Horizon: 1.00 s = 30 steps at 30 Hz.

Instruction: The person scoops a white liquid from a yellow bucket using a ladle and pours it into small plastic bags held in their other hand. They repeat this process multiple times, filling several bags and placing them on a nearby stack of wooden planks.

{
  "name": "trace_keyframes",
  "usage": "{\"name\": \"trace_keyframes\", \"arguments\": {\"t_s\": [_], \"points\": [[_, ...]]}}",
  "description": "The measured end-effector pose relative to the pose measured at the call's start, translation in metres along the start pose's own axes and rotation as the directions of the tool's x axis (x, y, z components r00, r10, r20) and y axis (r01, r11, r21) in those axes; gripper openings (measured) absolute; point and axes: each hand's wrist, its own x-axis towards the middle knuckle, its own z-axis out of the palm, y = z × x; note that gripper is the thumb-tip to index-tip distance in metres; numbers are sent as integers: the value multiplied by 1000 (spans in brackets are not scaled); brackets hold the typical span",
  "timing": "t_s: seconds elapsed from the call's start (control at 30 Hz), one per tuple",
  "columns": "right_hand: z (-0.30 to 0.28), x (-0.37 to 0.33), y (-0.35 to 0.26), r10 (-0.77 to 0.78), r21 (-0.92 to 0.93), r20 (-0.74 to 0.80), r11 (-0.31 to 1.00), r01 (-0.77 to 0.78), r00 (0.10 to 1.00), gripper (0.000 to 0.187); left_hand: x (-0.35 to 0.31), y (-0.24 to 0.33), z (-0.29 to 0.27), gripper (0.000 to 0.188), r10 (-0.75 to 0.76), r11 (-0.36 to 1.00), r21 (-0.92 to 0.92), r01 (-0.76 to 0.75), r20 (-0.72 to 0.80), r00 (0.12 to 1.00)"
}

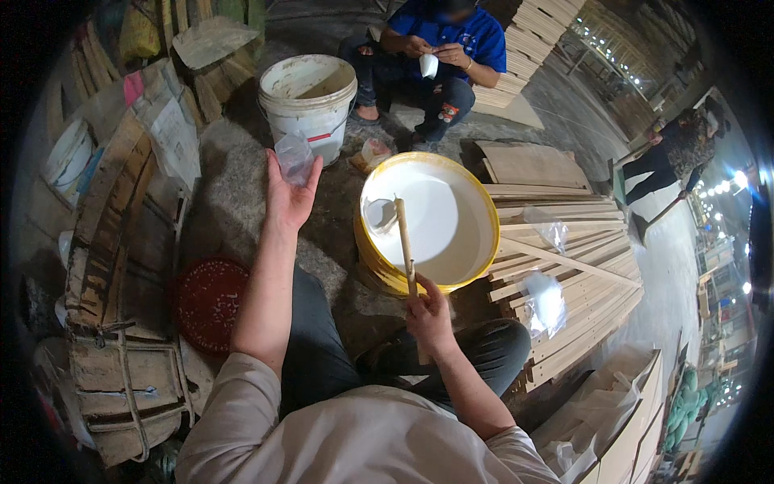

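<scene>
My left hand [294,194] is raised at the near side of the white bucket, its fingers and thumb round a small clear plastic bag [295,153]. The bag looks puffed open at the top. My right hand [429,316] grips the wooden handle of a ladle [405,242]. That handle slants up over the near rim of a yellow bucket [493,211]. At its far end, a white-coated scoop [382,214] rests at the left inside of the bucket, at the white liquid [439,206] filling much of it.
Behind stands a smeared white bucket [282,113]; a co-worker [484,40] sits beyond, holding a small white bag [429,64]. Wooden slats [564,266] with clear bags [546,302] lie right. A red-brown basin [205,302] is at left. Another person [673,149] stands far right.
</scene>
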Motion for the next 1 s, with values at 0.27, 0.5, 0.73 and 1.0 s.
{"name": "trace_keyframes", "arguments": {"t_s": [0.27, 0.5, 0.73, 1.0], "points": [[15, -8, -4, 59, 233, 40, 970, -67, 997, 41, 2, 3, -6, 58, -87, 992, -87, 86, -8, 996], [21, -5, -29, 43, 306, 37, 951, -52, 998, 36, 2, 1, -7, 61, -124, 982, -136, 132, 62, 990], [6, 2, -46, 63, 484, 94, 869, -101, 994, 32, 5, 6, -9, 60, -145, 972, -180, 154, 61, 988], [18, 22, -41, 68, 431, 168, 892, -135, 983, 32, 2, 5, -8, 63, -95, 988, -120, 97, 28, 995]]}}
